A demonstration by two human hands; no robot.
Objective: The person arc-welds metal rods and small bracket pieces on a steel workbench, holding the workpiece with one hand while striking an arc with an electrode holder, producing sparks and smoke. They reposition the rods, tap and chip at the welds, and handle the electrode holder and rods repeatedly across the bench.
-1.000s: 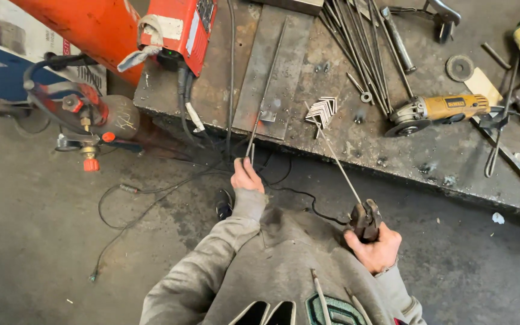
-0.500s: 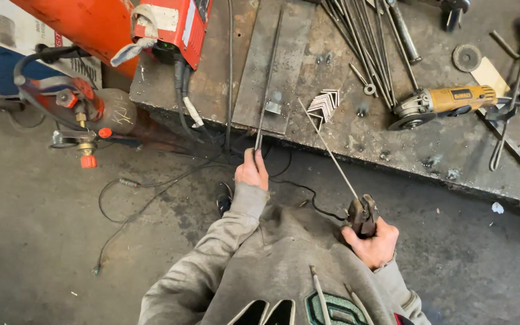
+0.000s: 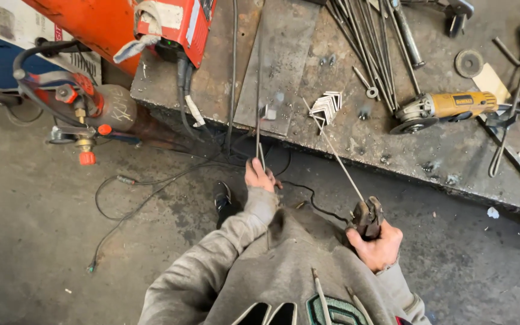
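Nearest: grey sweatshirt sleeves, both arms reaching forward over a stained concrete floor (image 3: 43, 253). Right hand (image 3: 375, 245), near right: fingers curled tight about the handle of a dark electrode holder (image 3: 368, 218), clamp end up; a thin welding rod (image 3: 335, 153) runs from the clamp up and left, its far tip over the steel table beside a small stack of bent white metal pieces (image 3: 326, 107). Left hand (image 3: 261, 176), centre, just off the table's near edge: fingers pressed together, pinching the near end of a long thin steel rod (image 3: 258, 90) that lies away across the flat plate (image 3: 279, 60). Black shoe (image 3: 222, 196) just left of that hand; loose black cable (image 3: 139, 192) trails over the floor to the left. Steel worktable (image 3: 440, 162), middle to far, rusted and spattered. On it, right: yellow angle grinder (image 3: 446, 108); far centre: bundle of thin bars (image 3: 368, 42); far right: round disc (image 3: 469, 62). Far left: orange-red welding machine (image 3: 170, 24) at the table corner, with a gas cylinder and regulator (image 3: 85, 108) beside it on the floor
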